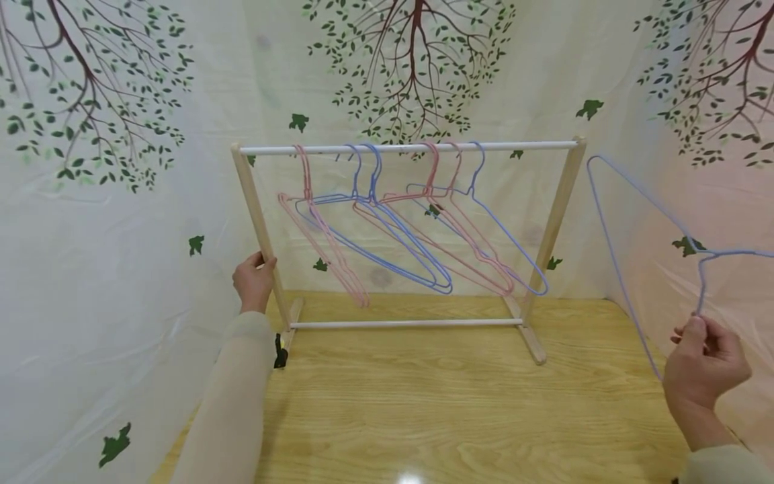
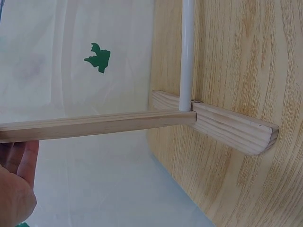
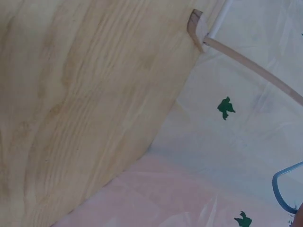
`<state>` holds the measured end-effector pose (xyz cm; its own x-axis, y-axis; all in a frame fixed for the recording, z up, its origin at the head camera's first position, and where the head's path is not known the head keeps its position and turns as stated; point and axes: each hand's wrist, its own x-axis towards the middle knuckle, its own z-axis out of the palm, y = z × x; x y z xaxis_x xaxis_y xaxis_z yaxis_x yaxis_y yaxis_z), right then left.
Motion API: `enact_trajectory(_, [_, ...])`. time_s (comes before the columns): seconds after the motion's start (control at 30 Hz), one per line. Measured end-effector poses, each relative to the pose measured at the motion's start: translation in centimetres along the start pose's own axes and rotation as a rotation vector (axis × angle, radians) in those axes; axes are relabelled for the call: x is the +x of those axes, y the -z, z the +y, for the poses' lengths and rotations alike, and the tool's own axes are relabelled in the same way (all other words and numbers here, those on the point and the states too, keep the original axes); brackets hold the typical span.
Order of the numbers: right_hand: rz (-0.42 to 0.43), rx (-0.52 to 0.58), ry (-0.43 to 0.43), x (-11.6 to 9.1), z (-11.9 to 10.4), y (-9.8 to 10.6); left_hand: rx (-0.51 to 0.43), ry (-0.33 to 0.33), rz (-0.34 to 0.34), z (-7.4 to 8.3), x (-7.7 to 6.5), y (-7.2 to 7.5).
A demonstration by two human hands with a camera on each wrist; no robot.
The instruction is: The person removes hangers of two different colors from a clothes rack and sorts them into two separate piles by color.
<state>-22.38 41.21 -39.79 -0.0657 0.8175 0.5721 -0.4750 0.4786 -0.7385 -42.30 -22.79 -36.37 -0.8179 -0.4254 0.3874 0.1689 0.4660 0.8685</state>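
A wooden rack with a white top rail [image 1: 399,147] stands on the table. My left hand [image 1: 254,281] holds its left post [image 1: 261,222] partway down; in the left wrist view the fingers [image 2: 29,163] lie against the post's side. Off the rack's right end, my right hand [image 1: 707,359] pinches a blue hanger [image 1: 635,191] by its hook, the triangular body tilted up and away. Only a curved end of that hanger [image 3: 276,189] shows in the right wrist view. Pink hangers [image 1: 338,262], blue hangers [image 1: 393,262] and another blue hanger [image 1: 514,249] hang from the rail.
A white lower bar [image 1: 405,324] joins the rack's wooden feet [image 1: 532,344]. The wood-grain table [image 1: 411,403] reaches toward me. Pale sheeting [image 1: 145,269] with printed trees and green leaf shapes surrounds the table. A small black object [image 1: 280,353] sits by the left sleeve.
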Motion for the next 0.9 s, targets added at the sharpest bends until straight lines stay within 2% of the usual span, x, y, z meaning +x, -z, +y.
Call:
enact_trajectory(0.17, [-0.045, -0.119, -0.032, -0.7, 0.9, 0.8, -0.004, -0.001, 0.002, 0.0, 0.0, 0.0])
enact_trajectory(0.5, [-0.14, -0.187, -0.01, -1.9, 3.7, 2.2, -0.002, 0.011, -0.005, -0.1, -0.1, 0.3])
enact_trajectory(0.77, [-0.261, -0.287, -0.099, -2.6, 5.3, 3.1, 0.016, 0.001, 0.013, -0.3, -0.4, 0.3])
enact_trajectory(0.9, [-0.327, -0.364, -0.108, -3.1, 6.3, 3.8, 0.02, -0.004, 0.013, -0.1, -0.9, 0.3])
